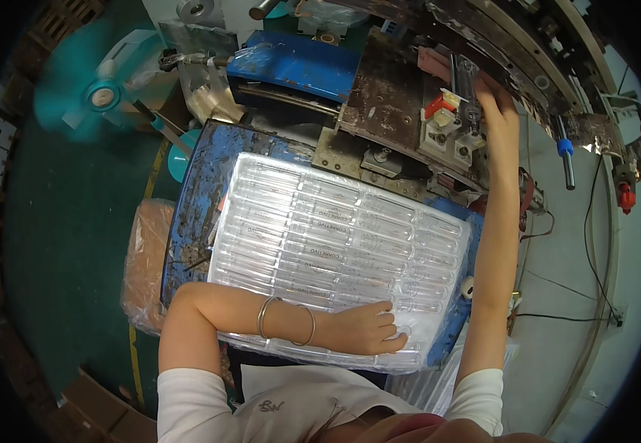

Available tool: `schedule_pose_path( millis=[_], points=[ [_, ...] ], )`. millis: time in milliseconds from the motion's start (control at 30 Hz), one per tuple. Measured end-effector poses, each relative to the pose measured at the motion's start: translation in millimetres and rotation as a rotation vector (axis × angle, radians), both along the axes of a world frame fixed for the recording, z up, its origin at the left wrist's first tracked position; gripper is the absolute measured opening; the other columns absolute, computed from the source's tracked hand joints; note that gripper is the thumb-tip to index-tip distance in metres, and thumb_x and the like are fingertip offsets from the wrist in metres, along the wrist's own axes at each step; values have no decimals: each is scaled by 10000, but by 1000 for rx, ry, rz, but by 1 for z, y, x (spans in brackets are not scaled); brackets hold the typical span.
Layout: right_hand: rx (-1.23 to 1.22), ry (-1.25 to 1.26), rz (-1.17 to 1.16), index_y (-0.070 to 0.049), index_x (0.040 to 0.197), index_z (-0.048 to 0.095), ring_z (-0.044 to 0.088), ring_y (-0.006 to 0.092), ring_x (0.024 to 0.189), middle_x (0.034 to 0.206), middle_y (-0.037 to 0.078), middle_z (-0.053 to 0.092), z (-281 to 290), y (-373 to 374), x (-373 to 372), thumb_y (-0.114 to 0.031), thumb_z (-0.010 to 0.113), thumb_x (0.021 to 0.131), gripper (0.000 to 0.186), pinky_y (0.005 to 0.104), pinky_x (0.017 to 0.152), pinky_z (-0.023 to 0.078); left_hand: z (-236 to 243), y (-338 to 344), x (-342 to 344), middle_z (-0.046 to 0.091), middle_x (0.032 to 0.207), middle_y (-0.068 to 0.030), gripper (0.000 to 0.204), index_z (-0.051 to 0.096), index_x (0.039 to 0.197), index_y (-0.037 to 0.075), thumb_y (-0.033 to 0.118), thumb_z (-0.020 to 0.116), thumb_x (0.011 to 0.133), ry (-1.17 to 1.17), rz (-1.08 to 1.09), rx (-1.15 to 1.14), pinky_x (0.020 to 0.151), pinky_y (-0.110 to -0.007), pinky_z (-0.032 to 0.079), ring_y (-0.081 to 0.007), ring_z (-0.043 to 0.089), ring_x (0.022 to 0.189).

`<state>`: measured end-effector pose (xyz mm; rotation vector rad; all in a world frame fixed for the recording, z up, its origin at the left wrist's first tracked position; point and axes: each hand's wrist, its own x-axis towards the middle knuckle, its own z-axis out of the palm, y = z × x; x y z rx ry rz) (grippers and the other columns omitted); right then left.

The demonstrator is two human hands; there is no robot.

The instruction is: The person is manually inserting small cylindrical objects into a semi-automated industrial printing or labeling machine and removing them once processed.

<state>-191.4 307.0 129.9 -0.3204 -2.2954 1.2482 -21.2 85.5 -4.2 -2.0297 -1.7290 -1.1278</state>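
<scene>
A white-lined tray (pixel 431 328) full of clear plastic tubes with dark print (pixel 324 255) lies before me. My left hand (pixel 368 328) rests over the near right tubes, fingers curled and thumb bent around the end of one. At the far right, my right hand (pixel 496 107) reaches to a machine fixture (pixel 449 131) with a red-and-white clamp. Its fingers close on a clear plastic tube (pixel 466 81) lying along the fixture; the fingertips are partly hidden. Two metal bangles circle my left wrist.
The tray sits on a worn blue table (pixel 198 184). Behind it stand a brown metal machine plate (pixel 387 88) and a blue machine cover (pixel 298 66). A teal fan (pixel 102 96) spins at the left. A blue-collared rod (pixel 566 151) hangs right of my forearm. Cardboard boxes (pixel 102 406) stand lower left.
</scene>
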Motion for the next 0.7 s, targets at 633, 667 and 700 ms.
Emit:
schedule_pose_path(
  millis=[633, 667, 700],
  points=[
    [-473, 201, 133, -24, 1106, 518, 484, 155, 1013, 1095, 67, 523, -24, 5, -14, -243, 530, 835, 349, 282, 904, 349, -8, 1, -4, 462, 729, -12, 256, 516, 976, 35, 136, 531, 742, 1, 29, -210, 743, -287, 380, -151, 471, 745],
    [-482, 200, 141, -25, 1101, 520, 485, 152, 1006, 1089, 65, 525, -23, 5, -13, -235, 528, 836, 338, 283, 902, 350, -7, 1, -4, 462, 729, -12, 256, 516, 976, 35, 136, 531, 742, 2, 28, -206, 743, -287, 380, -151, 471, 745],
    [-478, 201, 142, -25, 1101, 520, 485, 152, 1006, 1089, 65, 525, -22, 5, -11, -235, 528, 836, 338, 283, 902, 350, -7, 1, -4, 472, 736, -11, 285, 515, 1008, 28, 135, 530, 744, 11, 21, -211, 751, -286, 378, -150, 473, 751]
  ],
)
